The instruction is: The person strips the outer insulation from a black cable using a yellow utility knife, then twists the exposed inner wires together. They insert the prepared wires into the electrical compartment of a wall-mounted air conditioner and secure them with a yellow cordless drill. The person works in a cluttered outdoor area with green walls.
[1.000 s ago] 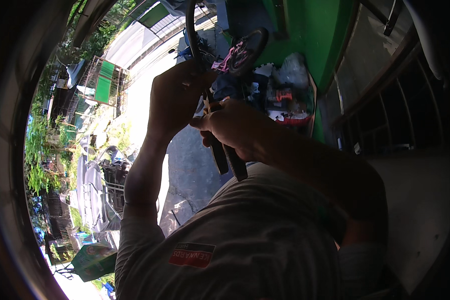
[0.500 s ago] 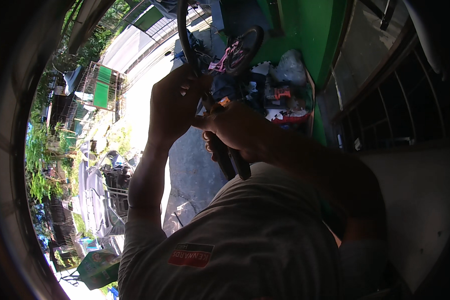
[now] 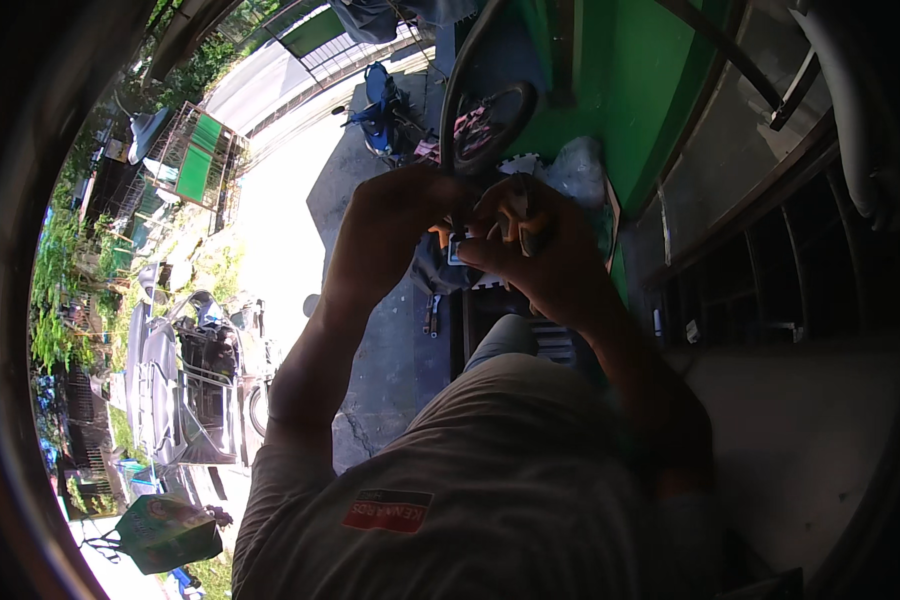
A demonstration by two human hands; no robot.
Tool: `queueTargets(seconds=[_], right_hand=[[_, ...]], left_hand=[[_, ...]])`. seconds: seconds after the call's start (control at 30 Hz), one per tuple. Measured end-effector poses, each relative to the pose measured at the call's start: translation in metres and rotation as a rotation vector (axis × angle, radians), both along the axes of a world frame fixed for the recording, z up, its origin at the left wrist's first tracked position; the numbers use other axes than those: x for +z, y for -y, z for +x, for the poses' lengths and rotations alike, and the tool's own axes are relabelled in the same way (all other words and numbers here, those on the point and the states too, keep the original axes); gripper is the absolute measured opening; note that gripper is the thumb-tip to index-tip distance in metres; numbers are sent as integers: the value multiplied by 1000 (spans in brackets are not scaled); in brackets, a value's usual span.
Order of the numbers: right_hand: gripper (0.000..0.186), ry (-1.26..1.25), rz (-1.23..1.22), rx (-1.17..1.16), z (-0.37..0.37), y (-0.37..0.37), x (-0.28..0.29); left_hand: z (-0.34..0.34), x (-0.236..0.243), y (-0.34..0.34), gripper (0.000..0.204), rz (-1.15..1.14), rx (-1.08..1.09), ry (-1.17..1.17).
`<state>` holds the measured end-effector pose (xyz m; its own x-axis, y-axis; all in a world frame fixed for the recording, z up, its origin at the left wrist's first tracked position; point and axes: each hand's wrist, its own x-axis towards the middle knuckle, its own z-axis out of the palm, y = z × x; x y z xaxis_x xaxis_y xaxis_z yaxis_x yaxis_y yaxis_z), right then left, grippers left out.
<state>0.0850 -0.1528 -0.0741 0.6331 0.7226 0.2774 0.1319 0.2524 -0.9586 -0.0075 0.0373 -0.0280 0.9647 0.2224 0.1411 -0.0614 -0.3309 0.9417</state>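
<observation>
A thick dark cable or hose (image 3: 452,110) curves down from the top of the view to my hands. My left hand (image 3: 395,230) is closed around its lower end, its fingertips in shadow. Just right of it, my right hand (image 3: 545,250) has its fingers curled round a dark tool with orange parts (image 3: 515,222); its kind is not clear, as the fingers cover most of it. Between the two hands, by my right thumb, shows a small pale-edged piece (image 3: 457,249) at the cable's end. My hands are nearly touching, in front of my chest.
A blue motorbike (image 3: 378,105) and a pink bicycle (image 3: 485,125) stand beyond my hands, near a green wall (image 3: 640,90). A clear plastic bag (image 3: 577,170) lies by the wall. Left, in sunlight, are a vehicle (image 3: 185,370) and a green bag (image 3: 168,535). Dark shelving (image 3: 770,250) is on the right.
Both hands and the cable have moved right. My right hand has turned, and the long dark handles that stuck out below it are out of sight. More of the floor shows.
</observation>
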Motion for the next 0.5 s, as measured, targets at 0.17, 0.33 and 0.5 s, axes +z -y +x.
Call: queueTargets(seconds=[0.17, 0.33, 0.5], right_hand=[[29, -99, -77, -111, -7, 8, -1], [23, -179, 3, 4, -6, 17, 6], [19, -145, -57, 38, -10, 24, 18]], left_hand=[[0, -4, 19, 26, 141, 74, -47], [-17, -16, 31, 32, 96, 144, 104], [-32, -29, 34, 35, 279, 212, 249]])
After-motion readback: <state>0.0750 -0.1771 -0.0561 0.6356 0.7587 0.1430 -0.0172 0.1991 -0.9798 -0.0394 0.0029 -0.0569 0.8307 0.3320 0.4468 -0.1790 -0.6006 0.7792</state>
